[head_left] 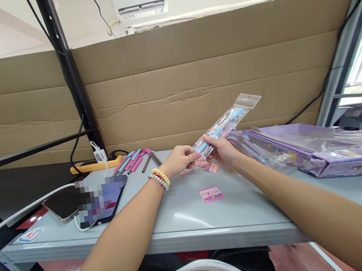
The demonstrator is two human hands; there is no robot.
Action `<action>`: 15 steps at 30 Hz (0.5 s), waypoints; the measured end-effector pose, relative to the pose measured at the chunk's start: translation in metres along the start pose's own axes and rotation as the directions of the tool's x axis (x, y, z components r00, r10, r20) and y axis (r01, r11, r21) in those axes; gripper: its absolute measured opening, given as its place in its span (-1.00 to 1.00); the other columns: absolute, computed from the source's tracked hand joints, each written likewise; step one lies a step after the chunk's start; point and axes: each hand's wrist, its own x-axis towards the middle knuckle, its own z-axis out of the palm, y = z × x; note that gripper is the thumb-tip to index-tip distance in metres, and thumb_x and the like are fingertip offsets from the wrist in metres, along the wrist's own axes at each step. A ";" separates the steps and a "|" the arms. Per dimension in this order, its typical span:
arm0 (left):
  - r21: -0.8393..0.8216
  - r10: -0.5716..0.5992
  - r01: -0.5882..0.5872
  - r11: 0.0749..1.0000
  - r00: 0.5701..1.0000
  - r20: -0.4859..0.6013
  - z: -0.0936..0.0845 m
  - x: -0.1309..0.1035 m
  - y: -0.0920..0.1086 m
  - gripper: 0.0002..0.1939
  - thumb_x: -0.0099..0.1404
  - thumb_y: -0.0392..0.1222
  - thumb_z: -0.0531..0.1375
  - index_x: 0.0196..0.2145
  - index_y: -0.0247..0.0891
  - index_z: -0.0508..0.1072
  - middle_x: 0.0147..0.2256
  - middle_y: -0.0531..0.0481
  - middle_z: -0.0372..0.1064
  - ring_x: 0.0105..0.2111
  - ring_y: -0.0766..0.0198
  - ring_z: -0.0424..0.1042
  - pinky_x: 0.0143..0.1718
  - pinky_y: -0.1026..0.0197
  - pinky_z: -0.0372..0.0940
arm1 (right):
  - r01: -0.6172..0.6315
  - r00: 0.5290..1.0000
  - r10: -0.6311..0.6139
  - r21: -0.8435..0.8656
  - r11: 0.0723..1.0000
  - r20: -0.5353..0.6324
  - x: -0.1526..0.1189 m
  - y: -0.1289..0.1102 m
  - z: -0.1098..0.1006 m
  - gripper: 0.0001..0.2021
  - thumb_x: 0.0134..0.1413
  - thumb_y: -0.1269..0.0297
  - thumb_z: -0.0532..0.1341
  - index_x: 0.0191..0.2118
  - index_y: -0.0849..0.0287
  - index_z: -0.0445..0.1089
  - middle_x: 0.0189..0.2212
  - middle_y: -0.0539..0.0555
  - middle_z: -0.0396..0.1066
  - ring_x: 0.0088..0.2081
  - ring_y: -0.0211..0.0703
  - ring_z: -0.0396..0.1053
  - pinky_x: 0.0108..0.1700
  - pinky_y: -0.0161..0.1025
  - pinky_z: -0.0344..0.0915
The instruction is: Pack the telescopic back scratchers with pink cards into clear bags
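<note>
Both of my hands hold a long clear plastic bag (222, 125) with light-blue pen-like sticks inside, slanting up to the right above the table. My left hand (182, 160) pinches its lower end between thumb and fingers. Farther along the bag, my right hand (221, 148) grips it with the thumb on top. Small pink printed cards (211, 167) lie under the hands, and another pink card (211, 194) is nearer to me. Beside my right hand rest more clear bags (257, 149) with purple and blue sticks in them.
A purple printed box (335, 156) with clear plastic on it stands at the right. Pink, blue and brown sticks (134, 161) lie at the back left. Two phones, one a dark phone (64, 203), and a yellow power strip (96, 165) with cables are on the left. Cardboard (193, 75) walls the back.
</note>
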 end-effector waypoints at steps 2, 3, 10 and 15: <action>0.004 -0.004 0.004 1.000 1.000 0.004 0.000 0.000 0.000 -0.66 0.10 0.03 0.20 -0.53 -0.31 0.26 -0.64 0.10 0.22 -0.66 0.48 0.16 -0.64 0.37 0.05 | 0.001 1.000 0.000 0.030 1.000 -0.021 0.001 0.000 0.000 -0.63 -0.15 -0.01 0.27 -0.57 0.22 0.27 -0.67 -0.01 0.27 -0.67 -0.35 0.16 -0.68 -0.37 0.10; 0.005 -0.003 0.003 1.000 1.000 0.006 0.000 0.000 0.000 -0.67 0.10 0.02 0.20 -0.53 -0.31 0.26 -0.64 0.11 0.22 -0.66 0.48 0.16 -0.64 0.38 0.06 | 0.010 0.999 -0.008 0.048 0.999 -0.039 0.001 0.000 0.000 -0.63 -0.14 -0.02 0.26 -0.56 0.22 0.27 -0.67 -0.01 0.28 -0.67 -0.35 0.16 -0.68 -0.36 0.10; -0.003 -0.029 0.030 1.000 0.996 0.080 -0.002 -0.002 0.001 -0.68 0.10 0.02 0.21 -0.51 -0.33 0.30 -0.62 0.10 0.23 -0.64 0.47 0.18 -0.63 0.37 0.08 | 0.063 0.989 -0.058 0.031 0.998 -0.134 0.001 -0.006 0.000 -0.69 -0.14 0.07 0.28 -0.54 0.20 0.23 -0.70 -0.05 0.22 -0.72 -0.35 0.13 -0.71 -0.36 0.10; -0.080 -0.005 0.016 0.997 0.990 0.142 -0.003 -0.001 -0.001 -0.70 0.06 -0.06 0.25 -0.33 -0.35 0.39 -0.46 0.02 0.34 -0.55 0.44 0.27 -0.56 0.35 0.15 | 0.069 0.990 -0.067 0.007 0.998 -0.125 0.002 -0.005 -0.001 -0.70 -0.17 0.08 0.29 -0.55 0.21 0.25 -0.70 -0.04 0.23 -0.70 -0.34 0.16 -0.71 -0.36 0.09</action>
